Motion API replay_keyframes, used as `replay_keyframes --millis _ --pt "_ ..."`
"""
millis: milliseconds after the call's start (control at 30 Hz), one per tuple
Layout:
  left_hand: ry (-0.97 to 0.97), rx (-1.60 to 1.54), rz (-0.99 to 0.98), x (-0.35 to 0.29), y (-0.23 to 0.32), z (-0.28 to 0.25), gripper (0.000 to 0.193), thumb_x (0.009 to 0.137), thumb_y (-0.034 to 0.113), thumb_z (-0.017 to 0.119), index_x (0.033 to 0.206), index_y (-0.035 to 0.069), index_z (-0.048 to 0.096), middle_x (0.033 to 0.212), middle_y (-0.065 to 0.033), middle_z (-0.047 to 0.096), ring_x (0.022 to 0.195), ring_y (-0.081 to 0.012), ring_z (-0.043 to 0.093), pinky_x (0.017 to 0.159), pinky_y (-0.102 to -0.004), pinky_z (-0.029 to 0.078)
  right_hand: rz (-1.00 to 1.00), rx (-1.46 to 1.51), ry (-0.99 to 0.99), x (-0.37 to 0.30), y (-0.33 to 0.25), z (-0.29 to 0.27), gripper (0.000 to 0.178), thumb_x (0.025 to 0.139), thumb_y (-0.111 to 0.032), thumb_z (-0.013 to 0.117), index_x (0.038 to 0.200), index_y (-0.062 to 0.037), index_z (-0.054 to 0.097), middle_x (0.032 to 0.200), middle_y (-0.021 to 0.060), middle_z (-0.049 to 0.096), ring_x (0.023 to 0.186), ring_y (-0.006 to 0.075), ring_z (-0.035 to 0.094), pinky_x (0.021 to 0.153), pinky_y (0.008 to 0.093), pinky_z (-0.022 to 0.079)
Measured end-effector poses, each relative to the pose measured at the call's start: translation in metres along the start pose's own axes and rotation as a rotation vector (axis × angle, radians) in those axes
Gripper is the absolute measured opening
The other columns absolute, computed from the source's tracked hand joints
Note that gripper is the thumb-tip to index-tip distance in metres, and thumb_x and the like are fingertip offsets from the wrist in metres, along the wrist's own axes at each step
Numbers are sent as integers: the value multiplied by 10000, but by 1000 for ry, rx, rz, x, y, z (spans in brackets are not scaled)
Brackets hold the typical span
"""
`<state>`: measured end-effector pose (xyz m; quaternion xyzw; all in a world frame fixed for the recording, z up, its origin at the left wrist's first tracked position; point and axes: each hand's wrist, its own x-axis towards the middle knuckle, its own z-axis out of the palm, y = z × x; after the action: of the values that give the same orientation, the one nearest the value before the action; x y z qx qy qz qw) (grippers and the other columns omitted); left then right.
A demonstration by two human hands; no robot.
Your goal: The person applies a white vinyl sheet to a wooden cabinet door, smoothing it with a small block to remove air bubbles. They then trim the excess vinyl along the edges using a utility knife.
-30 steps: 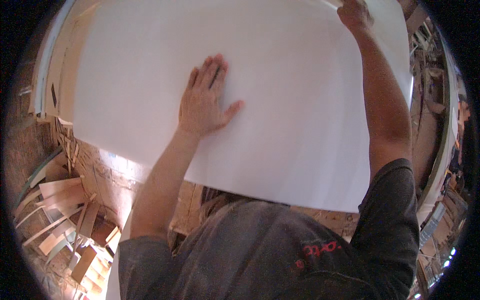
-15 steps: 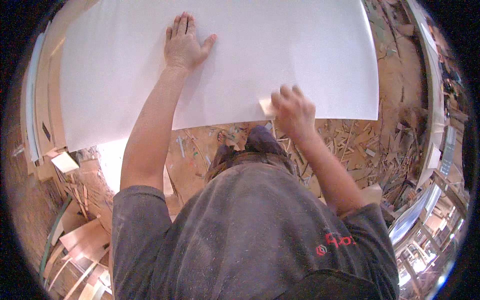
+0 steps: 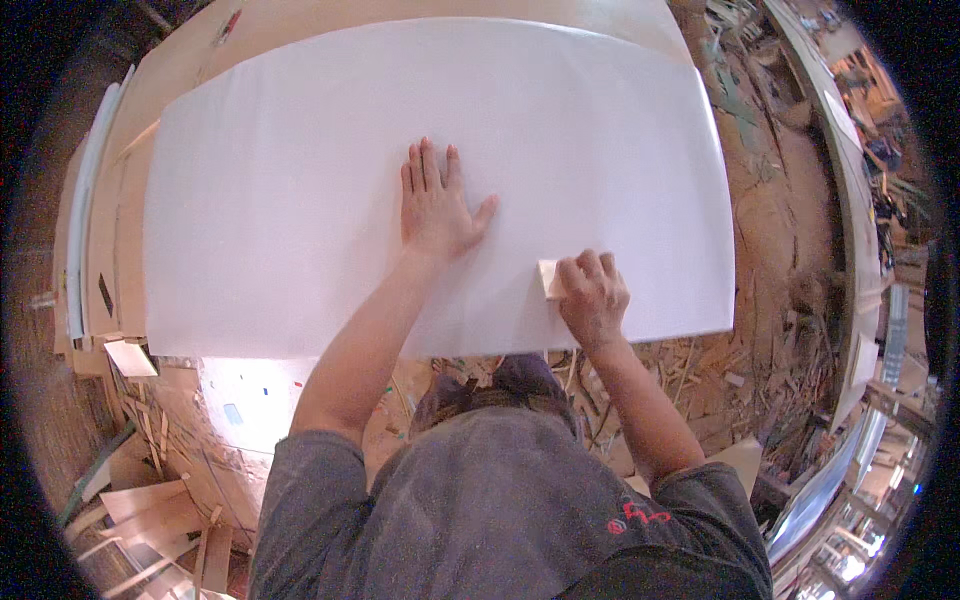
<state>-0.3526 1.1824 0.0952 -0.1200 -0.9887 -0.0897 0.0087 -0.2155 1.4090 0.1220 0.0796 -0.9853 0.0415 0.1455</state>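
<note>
A large white sheet [image 3: 300, 200] lies flat before me, its near edge close to my body. My left hand [image 3: 438, 210] rests palm down near its middle, fingers spread. Close to the near edge, on the right part of the sheet, my right hand [image 3: 594, 295] is closed around a small pale, flat-sided block [image 3: 550, 279]. The block's left end sticks out past my fingers and appears to touch the sheet; the rest is hidden in my grip.
Under the white sheet, a tan board [image 3: 420, 12] shows beyond the far edge, with a small red object [image 3: 228, 28] on it. Wood scraps [image 3: 690, 385] litter the floor. Offcut boards [image 3: 150, 515] lie at lower left. A long pale ledge [image 3: 835, 180] runs along the right.
My view has shifted, so the sheet's far edge now shows. My left hand has come nearer to my right hand, still flat. The right hand keeps its hold on the block, slightly farther from the near edge.
</note>
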Motion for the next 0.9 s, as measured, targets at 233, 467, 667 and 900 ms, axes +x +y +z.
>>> replay_keyframes --millis 233,467,667,900 --pt "-94 -49 -30 -3 7 -22 960 928 580 624 1607 -19 307 1680 -308 148 1588 -444 68 1287 -533 107 49 -97 4 247 96 84 68 912 -137 632 971 -168 645 1003 44 600 1028 278 641 712 445 609" --pt "-21 -124 -26 -9 4 -20 994 870 590 689 1607 22 339 1686 -286 171 1584 -432 130 1283 -529 142 34 -161 -109 414 155 128 163 960 -228 614 1109 -227 680 1181 6 648 1186 275 639 861 458 605" --pt "-16 -59 -25 1 7 -15 982 879 583 685 1609 31 329 1678 -288 211 1572 -431 185 1277 -529 182 -22 -92 -48 418 179 119 224 923 -173 606 1128 -224 678 1211 19 663 1148 290 664 881 495 580" --pt "76 51 15 -8 3 0 977 908 681 598 1606 40 356 1673 -269 238 1577 -387 187 1294 -474 149 8 -141 -259 191 95 60 175 934 -168 559 1068 -205 665 1111 43 653 1090 291 666 826 507 582"
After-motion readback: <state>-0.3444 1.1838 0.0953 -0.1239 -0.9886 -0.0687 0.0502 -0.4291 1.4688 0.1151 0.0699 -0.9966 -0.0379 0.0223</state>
